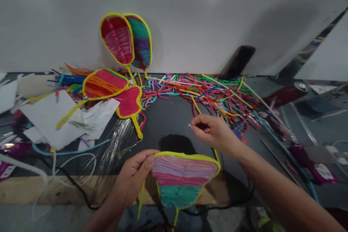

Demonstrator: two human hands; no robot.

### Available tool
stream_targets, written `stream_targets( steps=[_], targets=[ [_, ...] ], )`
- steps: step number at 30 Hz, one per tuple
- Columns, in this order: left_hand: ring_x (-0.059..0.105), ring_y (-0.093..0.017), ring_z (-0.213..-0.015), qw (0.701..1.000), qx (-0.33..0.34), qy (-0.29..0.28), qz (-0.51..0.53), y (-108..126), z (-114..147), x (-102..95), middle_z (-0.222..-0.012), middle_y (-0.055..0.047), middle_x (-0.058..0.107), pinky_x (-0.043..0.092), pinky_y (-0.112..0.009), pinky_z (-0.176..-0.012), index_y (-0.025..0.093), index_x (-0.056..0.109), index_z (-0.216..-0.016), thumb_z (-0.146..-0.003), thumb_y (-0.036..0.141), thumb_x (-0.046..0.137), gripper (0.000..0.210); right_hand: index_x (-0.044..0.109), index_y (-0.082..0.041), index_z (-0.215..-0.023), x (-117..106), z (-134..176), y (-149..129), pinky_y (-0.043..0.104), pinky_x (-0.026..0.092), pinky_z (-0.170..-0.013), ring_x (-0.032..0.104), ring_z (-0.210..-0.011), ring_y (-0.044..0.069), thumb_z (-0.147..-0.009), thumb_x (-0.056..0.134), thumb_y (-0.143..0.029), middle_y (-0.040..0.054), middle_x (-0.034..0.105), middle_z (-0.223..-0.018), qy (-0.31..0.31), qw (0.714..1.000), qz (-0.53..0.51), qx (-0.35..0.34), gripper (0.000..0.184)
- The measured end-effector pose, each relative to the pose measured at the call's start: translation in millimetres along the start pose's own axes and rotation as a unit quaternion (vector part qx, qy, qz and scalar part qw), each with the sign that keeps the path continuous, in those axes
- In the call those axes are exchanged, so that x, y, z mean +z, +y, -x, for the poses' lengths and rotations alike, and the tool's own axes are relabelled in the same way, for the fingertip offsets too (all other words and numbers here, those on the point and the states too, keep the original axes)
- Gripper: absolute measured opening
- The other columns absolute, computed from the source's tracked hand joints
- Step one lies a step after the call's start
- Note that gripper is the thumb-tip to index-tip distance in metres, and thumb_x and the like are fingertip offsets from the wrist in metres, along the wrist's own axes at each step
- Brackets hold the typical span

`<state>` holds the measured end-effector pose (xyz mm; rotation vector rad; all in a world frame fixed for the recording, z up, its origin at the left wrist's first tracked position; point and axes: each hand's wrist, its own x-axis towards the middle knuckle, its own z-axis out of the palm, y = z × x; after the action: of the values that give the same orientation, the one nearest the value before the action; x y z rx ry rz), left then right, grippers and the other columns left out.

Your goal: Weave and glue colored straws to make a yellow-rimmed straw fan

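My left hand (136, 174) grips the left edge of a fan (185, 177) made of pipe cleaners, thumb in front. Its face has lilac, pink and green bands inside a yellow border, and a yellow stem (175, 219) points down toward me. A loose yellow strand (141, 203) hangs beside my left hand. Above the fan's right side, my right hand (214, 132) is closed in a pinch, apart from the fan's face. A tiny pale bit shows at its fingertips, too small to name. Behind that hand, a yellow strand (215, 155) runs down to the fan's right corner.
Two finished-looking fans (116, 40) lean against the white wall. A round fan (106, 84) and a pink wavy-edged one (129, 102) lie left. Loose pipe cleaners (179, 85) heap along the back. White paper (51, 116), a phone (239, 59) and purple glue guns (320, 170) lie around.
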<state>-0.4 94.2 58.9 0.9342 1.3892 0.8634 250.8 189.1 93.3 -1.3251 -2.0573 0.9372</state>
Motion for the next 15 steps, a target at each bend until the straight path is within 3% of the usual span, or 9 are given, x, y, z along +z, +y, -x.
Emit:
stream_targets(
  steps=[4,8,15],
  targets=[
    [0.067,-0.021,-0.082,1.0,-0.004,-0.003,0.007,-2,-3,1.6,-0.088,-0.007,0.074,0.055,-0.029,-0.077,0.016,0.073,-0.098,-0.078,0.049,0.065,0.039,0.058,-0.019,-0.081,-5,27,-13,0.018,0.044,-0.061,0.055,-0.065,0.009,-0.086,0.053,-0.021,-0.0012,0.061,-0.072,-0.054,0.99,-0.121,-0.041,0.007],
    [0.067,-0.023,-0.084,1.0,-0.004,-0.004,0.01,0,-2,3.3,-0.087,-0.007,0.074,0.055,-0.03,-0.078,0.016,0.073,-0.101,-0.078,0.051,0.065,0.042,0.057,-0.019,-0.084,-6,29,-13,0.024,0.047,-0.075,0.058,-0.079,0.011,-0.089,0.051,-0.018,0.0027,0.062,-0.085,-0.09,0.981,-0.138,-0.103,0.008],
    [0.067,-0.022,-0.08,1.0,-0.004,0.0,-0.015,1,-2,3.4,-0.087,-0.007,0.074,0.054,-0.031,-0.078,0.016,0.073,-0.102,-0.077,0.056,0.065,0.047,0.057,-0.019,-0.089,-2,26,-7,0.024,0.048,-0.075,0.06,-0.08,0.012,-0.092,0.049,-0.02,0.0035,0.063,-0.087,-0.105,0.977,-0.157,-0.103,0.008]
  ],
)
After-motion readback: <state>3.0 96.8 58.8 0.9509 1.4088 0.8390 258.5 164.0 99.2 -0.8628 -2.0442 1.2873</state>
